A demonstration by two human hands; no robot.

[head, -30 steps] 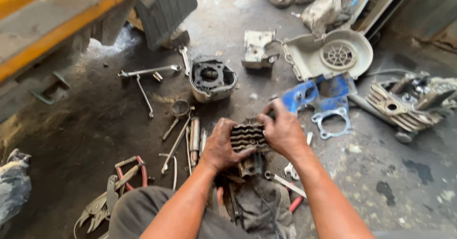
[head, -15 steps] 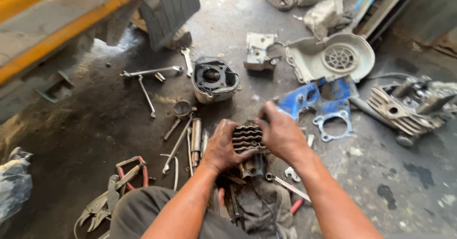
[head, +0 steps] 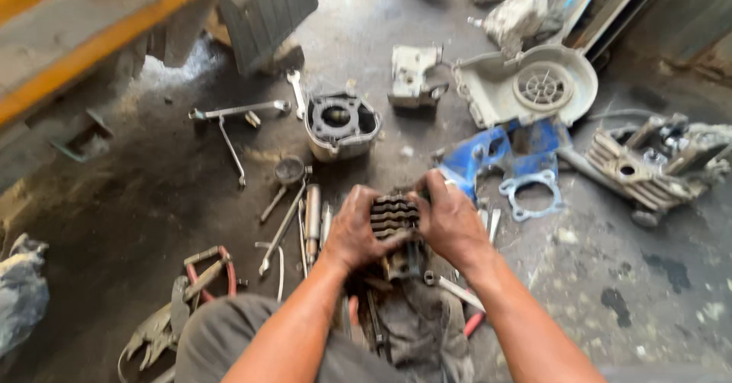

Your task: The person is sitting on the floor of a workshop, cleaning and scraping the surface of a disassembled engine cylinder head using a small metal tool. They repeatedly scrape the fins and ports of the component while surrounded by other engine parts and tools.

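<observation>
Looking down from my head, I have the finned cylinder head (head: pixel 394 217) clamped between both palms, low over a greasy rag (head: pixel 427 330) that lies just in front of my knee. My left hand (head: pixel 354 230) wraps its left side with the fingers curled over the fins, and my right hand (head: pixel 450 219) closes on the right side, thumb pressed to the top edge. Compared with a second ago, little has shifted: the part sits in the same spot between my hands, my grip is as tight as it was, and only my right fingers seem to have crept a little further over the top. I judge that I am working at the part in place rather than carrying it anywhere. Whether anything is coming loose under my fingers I cannot tell; they cover it. On the oily concrete floor (head: pixel 152 200) around me lie a cylinder block (head: pixel 339 124) well ahead, a white fan cover (head: pixel 534 86) beyond it, a blue gasket (head: pixel 530 192) near my right hand, wrenches (head: pixel 229 120) to the left, and red-handled pliers (head: pixel 206 276) near my left knee.
</observation>
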